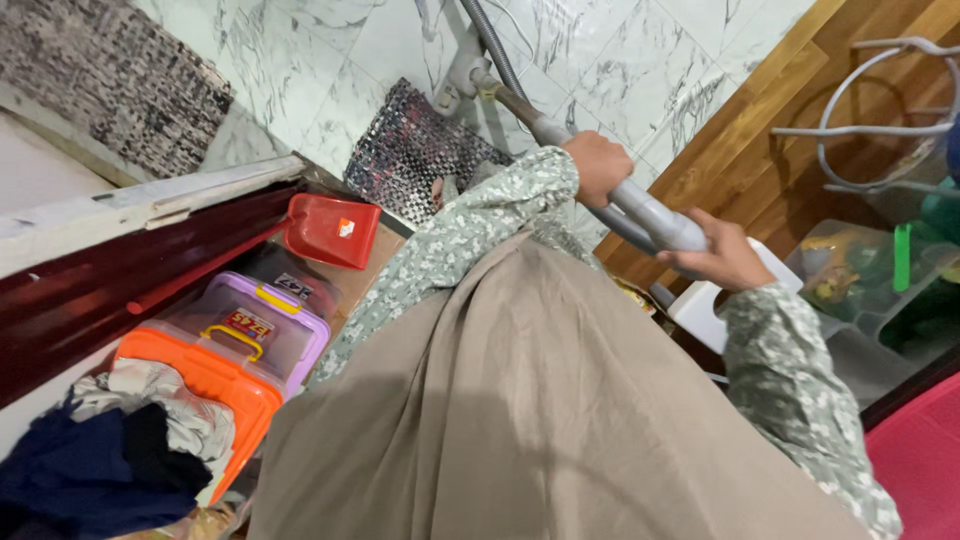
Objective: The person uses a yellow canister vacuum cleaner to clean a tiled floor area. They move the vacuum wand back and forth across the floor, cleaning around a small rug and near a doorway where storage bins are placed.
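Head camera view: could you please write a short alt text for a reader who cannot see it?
Both hands, left hand and right hand, grip a grey vacuum wand reaching down to a marble floor. At the left lie a red dustpan and orange and purple lidded boxes.

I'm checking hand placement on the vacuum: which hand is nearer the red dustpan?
Left. The left hand grips the grey vacuum wand on the side toward the red dustpan; the right hand holds it farther away.

bright even light, soft shadows, tilted wide view, edges stretched.
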